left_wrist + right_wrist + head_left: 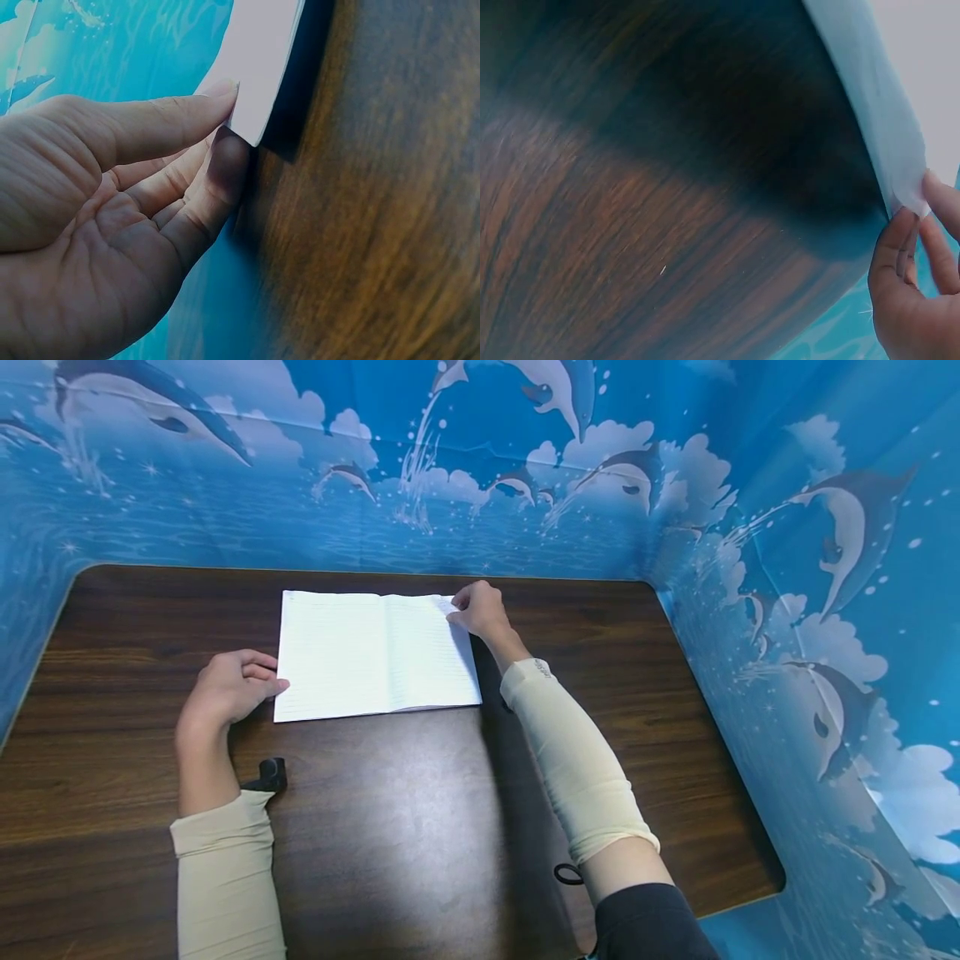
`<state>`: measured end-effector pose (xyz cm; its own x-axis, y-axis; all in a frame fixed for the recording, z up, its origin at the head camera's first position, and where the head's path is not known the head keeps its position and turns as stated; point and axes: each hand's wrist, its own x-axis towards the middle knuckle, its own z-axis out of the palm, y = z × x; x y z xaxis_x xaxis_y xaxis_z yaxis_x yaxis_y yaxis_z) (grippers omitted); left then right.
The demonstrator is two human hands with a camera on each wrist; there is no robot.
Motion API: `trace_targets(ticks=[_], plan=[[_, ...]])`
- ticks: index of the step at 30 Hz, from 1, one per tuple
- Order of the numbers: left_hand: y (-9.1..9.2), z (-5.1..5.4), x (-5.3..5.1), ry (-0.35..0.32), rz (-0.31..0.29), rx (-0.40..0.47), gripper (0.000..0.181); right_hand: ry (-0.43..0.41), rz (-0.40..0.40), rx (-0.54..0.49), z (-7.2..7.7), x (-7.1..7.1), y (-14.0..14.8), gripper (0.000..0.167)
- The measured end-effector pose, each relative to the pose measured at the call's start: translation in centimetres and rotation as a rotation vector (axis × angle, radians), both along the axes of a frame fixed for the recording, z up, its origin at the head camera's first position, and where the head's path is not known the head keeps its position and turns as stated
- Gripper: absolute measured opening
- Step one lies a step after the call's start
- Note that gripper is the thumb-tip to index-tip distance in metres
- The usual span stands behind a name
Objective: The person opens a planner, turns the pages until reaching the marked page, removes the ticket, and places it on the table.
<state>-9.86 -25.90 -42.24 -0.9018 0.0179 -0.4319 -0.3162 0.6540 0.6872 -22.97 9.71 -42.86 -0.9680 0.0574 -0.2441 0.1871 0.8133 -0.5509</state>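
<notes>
An open notebook (333, 652) with faintly lined white pages lies on the brown table, its centre fold running front to back. At its left edge, my left hand (231, 687) pinches the pages between thumb and fingers; the left wrist view shows the notebook's corner (259, 90) between thumb and fingers of the hand (127, 172). My right hand (482, 610) grips the far right corner. In the right wrist view that hand (919, 277) pinches a page corner (907, 169), which curves up off the wood.
The dark wood table (637, 710) has a rounded edge. A blue curtain (247, 518) printed with dolphins and clouds hangs behind it and along the right side. A small black object (273, 774) is at the left wrist, and a black loop (567, 874) hangs by the right forearm.
</notes>
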Motion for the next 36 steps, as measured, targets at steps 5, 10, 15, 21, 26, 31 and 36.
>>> trace_targets(ticks=[5,10,15,21,26,31,36], plan=[[0.0,-0.2,0.0,0.014,-0.002,-0.003,0.053,-0.064,-0.133,-0.189,0.7,-0.5,0.8,0.048],[-0.2,-0.4,-0.1,0.022,-0.004,-0.012,0.053,-0.164,-0.218,-0.276,2.1,-1.2,1.0,0.054],[-0.3,-0.5,-0.1,0.017,-0.015,-0.013,0.054,-0.186,-0.219,-0.337,3.7,-1.4,0.9,0.031],[-0.4,-0.6,-0.1,0.019,-0.027,-0.009,0.055,-0.195,-0.157,-0.451,5.5,-1.0,0.7,0.021],[-0.4,-0.6,-0.1,0.024,-0.026,-0.009,0.054,-0.216,-0.118,-0.479,6.5,-1.1,0.0,0.024],[-0.4,-0.5,-0.1,0.022,-0.021,-0.008,0.054,-0.217,-0.082,-0.511,7.5,-1.0,-1.4,0.027],[-0.2,-0.5,-0.2,0.027,-0.014,-0.007,0.054,-0.240,-0.037,-0.578,8.8,-1.0,-3.5,0.033]])
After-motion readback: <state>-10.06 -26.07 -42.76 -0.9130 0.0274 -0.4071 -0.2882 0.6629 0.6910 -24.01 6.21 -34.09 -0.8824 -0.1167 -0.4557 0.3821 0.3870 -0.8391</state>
